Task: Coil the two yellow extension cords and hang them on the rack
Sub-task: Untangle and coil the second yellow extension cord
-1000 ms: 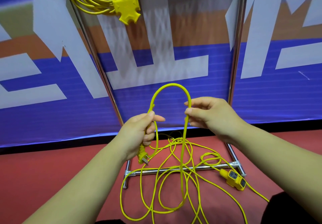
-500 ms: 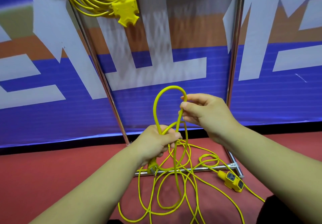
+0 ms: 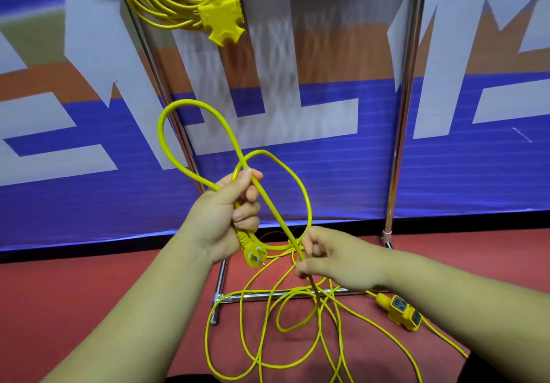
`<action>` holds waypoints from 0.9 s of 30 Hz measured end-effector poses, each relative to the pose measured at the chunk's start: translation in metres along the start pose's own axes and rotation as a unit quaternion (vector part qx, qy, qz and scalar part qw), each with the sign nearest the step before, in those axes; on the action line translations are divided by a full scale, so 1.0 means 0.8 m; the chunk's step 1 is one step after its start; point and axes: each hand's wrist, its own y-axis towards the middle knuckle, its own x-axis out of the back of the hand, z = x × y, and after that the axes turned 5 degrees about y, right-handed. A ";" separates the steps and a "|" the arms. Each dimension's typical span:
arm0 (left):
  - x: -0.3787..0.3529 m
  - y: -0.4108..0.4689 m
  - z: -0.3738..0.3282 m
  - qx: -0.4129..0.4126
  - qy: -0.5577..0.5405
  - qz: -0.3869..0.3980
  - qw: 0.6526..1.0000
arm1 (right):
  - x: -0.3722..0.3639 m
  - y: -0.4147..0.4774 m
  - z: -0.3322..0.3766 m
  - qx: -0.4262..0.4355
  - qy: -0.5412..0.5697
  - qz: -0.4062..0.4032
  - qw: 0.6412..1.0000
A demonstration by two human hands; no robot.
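The left hand (image 3: 220,216) is curled round the loose cord (image 3: 277,214) just above its plug. Its thumb presses down where two loops rise out of the fist, a larger one to the left and a smaller one to the right. The right hand (image 3: 336,260), lower and just beside it, pinches a single strand of the same cord between thumb and fingers. That strand runs straight up to the left thumb.

Behind everything stands a banner (image 3: 342,180) in blue, white and orange, above a red floor (image 3: 89,287). The rack (image 3: 401,114) is in front of the banner, two shiny poles rising from a base bar on the floor. The hung cord (image 3: 154,1), already coiled, dangles near the left pole with its three-way socket head (image 3: 221,16) pointing down.

The rest of the loose cord lies in tangled loops across the base bar and the floor. Its socket block (image 3: 400,312) rests on the floor under the right forearm. The plug (image 3: 253,256) sticks out below the left palm.

The top edge cuts off the rack's upper part and the coil, so what the coil hangs from cannot be seen. The left pole runs behind the left hand. The tangle runs off the bottom edge, and the right forearm covers part of the cable by the socket block.
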 end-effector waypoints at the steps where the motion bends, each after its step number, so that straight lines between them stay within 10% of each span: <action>1: 0.002 0.001 -0.001 0.002 -0.005 -0.012 1.000 | -0.003 0.003 0.001 -0.001 0.025 -0.004 1.000; 8: 0.074 0.021 0.026 0.140 0.224 -0.234 0.936 | -0.002 0.040 -0.012 -0.014 0.076 -0.278 0.958; 13: 0.092 0.017 0.035 0.194 0.233 -0.232 0.925 | 0.018 0.060 -0.031 -0.101 0.000 -0.371 0.923; 18: 0.079 0.002 0.005 0.105 0.150 -0.131 0.974 | 0.018 0.059 -0.037 -0.099 -0.252 -0.267 0.925; 27: 0.072 -0.003 -0.007 0.061 0.070 -0.080 0.992 | -0.014 0.031 0.018 0.018 -0.382 -0.011 0.924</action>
